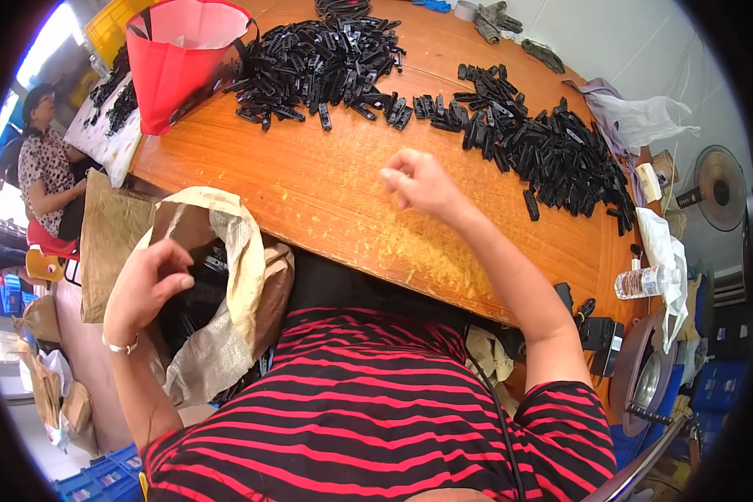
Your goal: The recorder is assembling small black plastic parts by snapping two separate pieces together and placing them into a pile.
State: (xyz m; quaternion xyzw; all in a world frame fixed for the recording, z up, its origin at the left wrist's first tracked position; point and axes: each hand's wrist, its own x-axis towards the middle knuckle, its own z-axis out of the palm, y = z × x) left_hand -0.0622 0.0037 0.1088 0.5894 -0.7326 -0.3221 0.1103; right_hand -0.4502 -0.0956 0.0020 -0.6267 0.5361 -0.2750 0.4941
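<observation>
My left hand [153,283] hangs over the mouth of a pale woven sack [244,297] at the table's near left edge. Its fingers are loosely curled, thumb apart from them, and nothing shows in its grasp. Inside the sack lie black plastic parts [216,261], partly hidden by the rim. Over the middle of the wooden table [309,180], my right hand [422,184] is closed, fingertips drawn in toward the thumb, with no object visible in it. Beyond it, small black plastic pieces lie in one heap [326,63] and another heap [552,146] on the right.
A red bag [176,63] stands at the table's far left. Yellowish scrapings [427,251] cover the near tabletop. On the right are a clear bottle [640,283], white plastic bags [644,121] and a fan [715,188]. A seated person [50,167] is at the left.
</observation>
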